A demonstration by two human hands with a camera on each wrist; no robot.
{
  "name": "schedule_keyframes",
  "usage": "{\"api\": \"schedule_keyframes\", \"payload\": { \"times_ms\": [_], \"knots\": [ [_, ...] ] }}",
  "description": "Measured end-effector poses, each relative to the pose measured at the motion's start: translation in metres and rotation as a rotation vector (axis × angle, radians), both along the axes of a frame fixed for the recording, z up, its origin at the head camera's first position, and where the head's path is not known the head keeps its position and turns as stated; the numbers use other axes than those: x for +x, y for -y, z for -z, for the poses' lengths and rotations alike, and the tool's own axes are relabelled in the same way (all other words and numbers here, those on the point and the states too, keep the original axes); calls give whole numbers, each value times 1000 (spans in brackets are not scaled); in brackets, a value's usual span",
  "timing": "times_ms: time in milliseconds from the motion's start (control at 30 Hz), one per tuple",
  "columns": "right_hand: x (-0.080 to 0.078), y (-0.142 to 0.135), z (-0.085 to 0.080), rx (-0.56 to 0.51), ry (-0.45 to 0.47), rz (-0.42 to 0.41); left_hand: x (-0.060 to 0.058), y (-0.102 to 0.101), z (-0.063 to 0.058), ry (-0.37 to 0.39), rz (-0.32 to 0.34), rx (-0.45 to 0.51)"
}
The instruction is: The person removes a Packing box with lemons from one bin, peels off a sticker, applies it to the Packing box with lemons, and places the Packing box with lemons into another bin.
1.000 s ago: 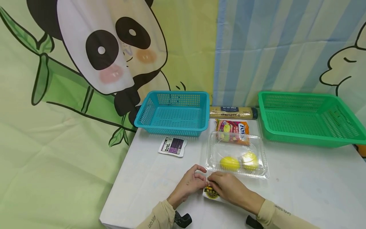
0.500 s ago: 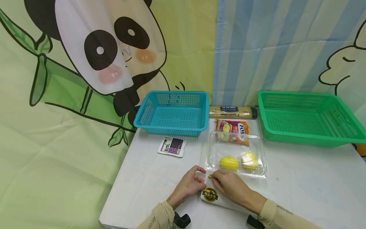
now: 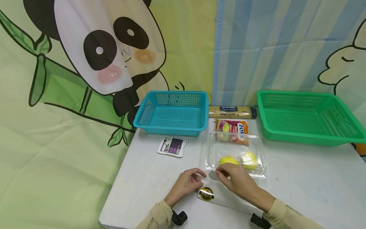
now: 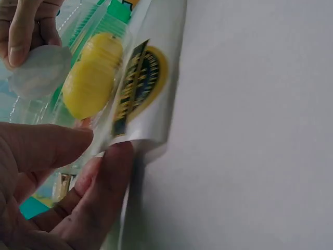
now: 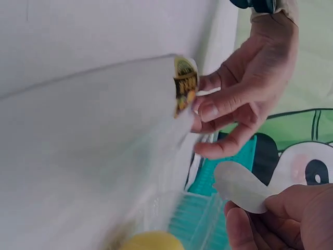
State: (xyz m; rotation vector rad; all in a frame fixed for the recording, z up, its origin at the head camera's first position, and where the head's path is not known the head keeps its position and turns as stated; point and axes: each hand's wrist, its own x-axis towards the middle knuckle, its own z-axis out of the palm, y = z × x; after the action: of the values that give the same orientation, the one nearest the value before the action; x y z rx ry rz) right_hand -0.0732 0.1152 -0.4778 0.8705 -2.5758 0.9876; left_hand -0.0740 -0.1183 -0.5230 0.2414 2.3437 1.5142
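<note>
My left hand pinches the left edge of a white sticker sheet. A round black-and-gold sticker shows on the sheet close by those fingers, and the sheet curls there in the left wrist view. Between the thumb and fingers of my right hand is a peeled round sticker, its pale underside showing and its printed face hidden. Just beyond the sheet sits a clear plastic clamshell box with two yellow lemons; my right hand partly covers one of them in the head view.
Behind the box lie a red candy bag and a spaghetti pack. A blue basket stands at the back left, a green basket at the back right. A purple-and-white packet lies before the blue one.
My right hand has peeled the sticker off the sheet and lifted it up toward the clamshell box. The left hand has stayed at the sheet's edge, shifting slightly down and left.
</note>
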Motion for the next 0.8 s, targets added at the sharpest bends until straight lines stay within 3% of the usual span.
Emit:
{"api": "schedule_keyframes", "payload": {
  "times_ms": [133, 267, 400, 533, 667, 800],
  "knots": [
    [-4, -5, -10, -38, -10, 37, -5, 5, -6, -55, 10, -73],
    [-10, -9, -20, -63, -43, 94, -14, 10, -20, -102, -38, -85],
    [-16, -13, -26, -70, -120, 137, -21, 10, -44, -88, -58, 35],
    [-21, -15, -31, -74, -167, 142, -26, -2, -68, -28, -10, 181],
    [-24, -14, -34, -64, -215, 130, -31, -19, -80, 11, 31, 259],
    [-25, -12, -34, -42, -271, 88, -37, -33, -83, 46, 19, 312]
  ]
}}
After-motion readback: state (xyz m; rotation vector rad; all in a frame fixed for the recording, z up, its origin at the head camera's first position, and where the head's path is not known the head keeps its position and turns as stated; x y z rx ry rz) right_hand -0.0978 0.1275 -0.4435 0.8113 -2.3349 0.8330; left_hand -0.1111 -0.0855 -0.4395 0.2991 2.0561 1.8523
